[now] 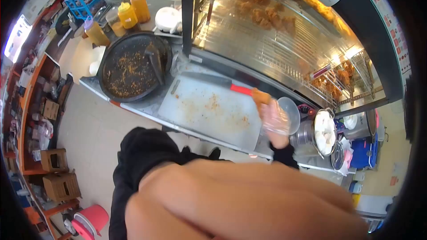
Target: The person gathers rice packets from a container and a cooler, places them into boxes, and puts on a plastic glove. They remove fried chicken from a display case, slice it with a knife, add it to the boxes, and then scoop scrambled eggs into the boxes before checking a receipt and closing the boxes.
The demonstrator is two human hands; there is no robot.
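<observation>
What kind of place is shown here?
Probably a fried chicken stall or takeaway kitchen: a heated display case holds fried pieces, sauce bottles stand nearby, and a gloved hand holds one piece over a cutting board.

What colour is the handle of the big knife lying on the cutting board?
The knife handle is red, seen in the head view, near the gloved right hand.

fried-chicken shop kitchen: heated display case (284,40), sauce bottles (133,9), cutting board (209,109)

Fisheye view with dark corners; warm lamps glare inside the display case (284,40), foreground blurred.
</observation>
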